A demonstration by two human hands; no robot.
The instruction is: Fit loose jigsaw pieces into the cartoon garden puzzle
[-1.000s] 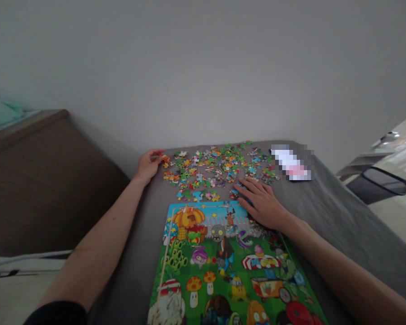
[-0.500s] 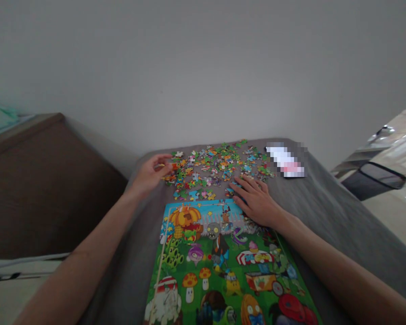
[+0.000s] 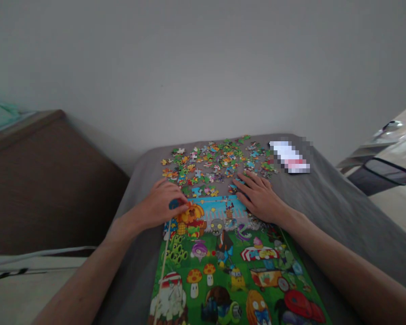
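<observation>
A puzzle board [image 3: 223, 266] printed with cartoon plants and zombies lies in front of me. Over its top left corner, beside the orange pumpkin picture, my left hand [image 3: 165, 201] is closed in a pinch, thumb and fingertips together. A small jigsaw piece seems to be between them, mostly hidden by the fingers. My right hand [image 3: 262, 201] lies flat with its fingers spread across the board's top right edge, the fingertips near a few loose pieces. Beyond the board, many loose jigsaw pieces [image 3: 216, 162] are scattered in a colourful heap.
A phone with a lit, blurred screen [image 3: 289, 155] lies right of the pieces. Grey cloth [image 3: 325, 212] covers the surface, which ends at a pale wall [image 3: 203, 67]. A brown wooden cabinet [image 3: 50, 180] stands on the left, and a black-rimmed object [image 3: 387, 171] is at right.
My left hand has moved from the left side of the loose pieces toward me, onto the board's top left corner. My right hand stays spread at the top right edge. The view shifted slightly.
</observation>
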